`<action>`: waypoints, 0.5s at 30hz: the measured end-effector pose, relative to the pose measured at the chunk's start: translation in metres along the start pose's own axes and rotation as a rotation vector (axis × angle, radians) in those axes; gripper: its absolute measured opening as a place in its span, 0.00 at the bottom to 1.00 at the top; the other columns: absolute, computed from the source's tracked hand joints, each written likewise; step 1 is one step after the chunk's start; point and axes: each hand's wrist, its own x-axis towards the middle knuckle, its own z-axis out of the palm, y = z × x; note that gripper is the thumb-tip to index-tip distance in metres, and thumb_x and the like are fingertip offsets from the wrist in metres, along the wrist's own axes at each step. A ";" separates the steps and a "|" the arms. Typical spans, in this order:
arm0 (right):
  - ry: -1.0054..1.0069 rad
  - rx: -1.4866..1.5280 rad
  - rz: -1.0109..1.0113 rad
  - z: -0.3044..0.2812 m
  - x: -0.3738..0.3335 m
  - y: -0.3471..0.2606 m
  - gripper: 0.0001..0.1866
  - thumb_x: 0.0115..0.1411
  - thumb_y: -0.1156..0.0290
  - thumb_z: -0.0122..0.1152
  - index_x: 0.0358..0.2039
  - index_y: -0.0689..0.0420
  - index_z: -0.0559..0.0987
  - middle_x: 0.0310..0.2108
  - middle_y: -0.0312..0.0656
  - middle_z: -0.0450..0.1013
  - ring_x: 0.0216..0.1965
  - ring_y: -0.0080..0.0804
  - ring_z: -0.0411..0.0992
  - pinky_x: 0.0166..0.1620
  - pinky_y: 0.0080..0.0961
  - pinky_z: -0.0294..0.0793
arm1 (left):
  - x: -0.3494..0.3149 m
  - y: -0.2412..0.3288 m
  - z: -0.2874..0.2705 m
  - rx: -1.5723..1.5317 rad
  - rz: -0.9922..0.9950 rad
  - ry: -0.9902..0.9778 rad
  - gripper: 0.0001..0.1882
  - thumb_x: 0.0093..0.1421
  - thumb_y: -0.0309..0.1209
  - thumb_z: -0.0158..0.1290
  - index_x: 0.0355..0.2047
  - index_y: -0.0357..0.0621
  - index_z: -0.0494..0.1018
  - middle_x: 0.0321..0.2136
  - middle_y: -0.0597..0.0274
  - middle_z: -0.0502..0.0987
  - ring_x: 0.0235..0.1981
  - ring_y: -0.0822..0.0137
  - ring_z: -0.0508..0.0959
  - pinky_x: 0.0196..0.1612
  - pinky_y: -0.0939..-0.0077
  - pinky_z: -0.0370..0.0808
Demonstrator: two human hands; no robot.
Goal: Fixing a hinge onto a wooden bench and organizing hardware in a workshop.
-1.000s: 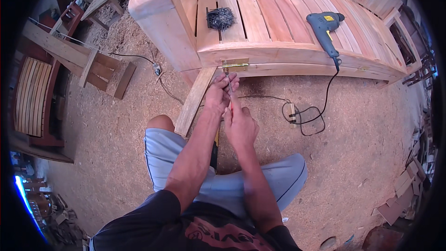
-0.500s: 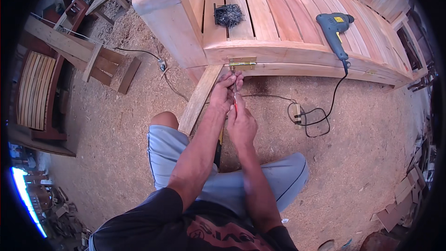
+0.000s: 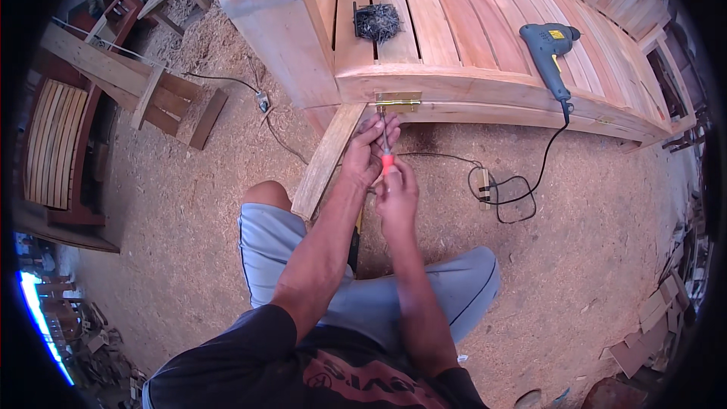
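Note:
A screwdriver (image 3: 388,161) with a red handle points away from me, its tip end at a brass hinge (image 3: 399,101) on the front edge of a slatted wooden bench (image 3: 485,89). My right hand (image 3: 398,198) is closed round the back of the handle. Just below the hinge, my left hand (image 3: 365,153) has its fingers closed about the metal shaft. Any screw at the tip is too small to make out. Beside my left hand, a wooden strip (image 3: 327,160) leans against the bench's lower edge.
On the slats lie a heap of dark screws (image 3: 379,24) and a grey corded drill (image 3: 547,49). The drill's cord (image 3: 551,150) loops over the floor near a small wood block (image 3: 485,185). Wooden frames (image 3: 57,148) stand at left; wood scraps (image 3: 644,326) lie at right.
The right hand has shifted its grip back on the screwdriver, so more of the red handle shows. My left hand stays by the hinge.

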 end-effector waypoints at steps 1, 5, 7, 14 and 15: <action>-0.020 0.085 0.082 -0.002 0.003 0.004 0.24 0.77 0.59 0.54 0.70 0.49 0.72 0.32 0.47 0.80 0.26 0.41 0.79 0.28 0.37 0.76 | -0.002 -0.001 0.001 -0.032 -0.002 -0.039 0.18 0.73 0.16 0.49 0.61 0.30 0.66 0.58 0.34 0.79 0.56 0.50 0.84 0.58 0.63 0.88; -0.114 0.443 0.413 -0.001 0.010 -0.008 0.23 0.78 0.61 0.53 0.69 0.51 0.72 0.29 0.44 0.79 0.21 0.36 0.76 0.24 0.32 0.73 | 0.004 0.004 -0.011 -0.073 0.040 -0.042 0.19 0.73 0.16 0.48 0.63 0.29 0.65 0.60 0.32 0.77 0.58 0.48 0.83 0.62 0.61 0.86; -0.136 0.534 0.494 0.000 0.009 -0.007 0.23 0.78 0.61 0.53 0.69 0.51 0.72 0.29 0.43 0.78 0.20 0.35 0.75 0.23 0.31 0.72 | 0.005 0.002 -0.014 -0.050 0.028 -0.041 0.19 0.73 0.16 0.48 0.63 0.29 0.66 0.60 0.32 0.77 0.59 0.49 0.83 0.62 0.61 0.86; -0.237 1.260 0.751 -0.015 0.006 0.003 0.22 0.79 0.60 0.53 0.68 0.52 0.73 0.30 0.40 0.77 0.20 0.20 0.69 0.22 0.20 0.66 | 0.004 -0.002 -0.019 -0.046 -0.016 -0.051 0.22 0.72 0.16 0.49 0.66 0.29 0.66 0.61 0.36 0.78 0.60 0.51 0.83 0.63 0.62 0.84; -0.236 1.258 0.753 -0.017 0.007 0.003 0.22 0.79 0.60 0.53 0.68 0.52 0.73 0.30 0.40 0.77 0.20 0.20 0.69 0.22 0.20 0.66 | 0.006 -0.004 -0.019 -0.079 -0.007 -0.060 0.22 0.72 0.16 0.49 0.66 0.29 0.66 0.61 0.37 0.78 0.60 0.52 0.82 0.64 0.62 0.84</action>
